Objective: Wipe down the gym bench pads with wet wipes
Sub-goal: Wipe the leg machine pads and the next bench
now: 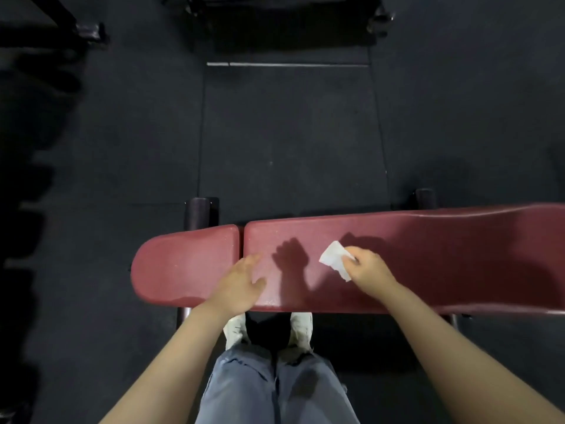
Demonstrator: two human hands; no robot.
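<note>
The long back pad (428,258) of the dark red bench lies crosswise in front of the person, and everything else is placed from it. The short seat pad (186,267) sits just off its left end, parted from it by a narrow gap. The right hand (368,267) is over the left half of the back pad, fingers curled and pinching a crumpled white wet wipe (336,260), which sticks out from the fingertips toward the seat pad; whether the wipe touches the surface cannot be told. The left hand (241,286) is at the back pad's left end by the gap, fingers straight and relaxed, holding nothing. Below the pad's near edge are white shoes (301,330) and blue jeans (275,390). Beyond its far edge lies dark rubber flooring (290,133)
</note>
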